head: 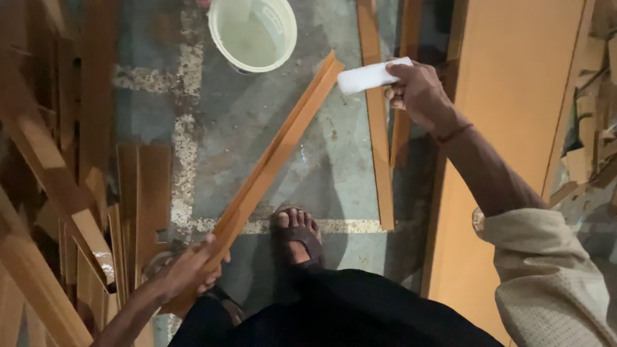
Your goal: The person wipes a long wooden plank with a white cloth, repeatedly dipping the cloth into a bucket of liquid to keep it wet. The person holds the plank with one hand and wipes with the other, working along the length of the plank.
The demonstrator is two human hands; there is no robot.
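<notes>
My left hand [191, 268] grips the near end of a long orange-brown wooden strip [276, 151], which slants up and to the right across the floor. My right hand [419, 92] holds a white rectangular pad [371, 75] close to the strip's far end, without clearly touching it. A white bucket [252, 33] with pale liquid stands on the concrete just beyond the strip. My sandalled foot [299, 236] rests on the floor below the strip's middle.
More wooden strips [379, 141] lie on the floor under my right hand. A wide orange-brown panel [514, 128] runs along the right. Stacked boards and offcuts [77, 193] crowd the left side, and scraps pile at the far right [594, 141].
</notes>
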